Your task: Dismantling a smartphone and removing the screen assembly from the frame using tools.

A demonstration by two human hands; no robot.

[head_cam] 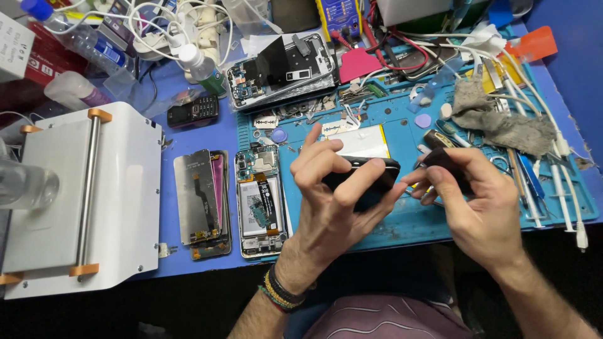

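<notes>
Blue table [201, 135], white boxy metal machine [81, 194], ribbed blue mat [402, 223] strewn with loose parts, opened phone [260, 201] lying bare. Above the mat, glossy black phone [364, 179] pinched edgewise in left hand [330, 201] fingers; small dark piece [449, 166] gripped by curled right hand [480, 201] fingers. Likely slip from smooth casing, down onto the scattered bits.

Left hand [330, 207] grips black phone [364, 179] over blue mat [402, 220]; right hand [483, 204] pinches dark tool [447, 164] at phone's edge.
</notes>
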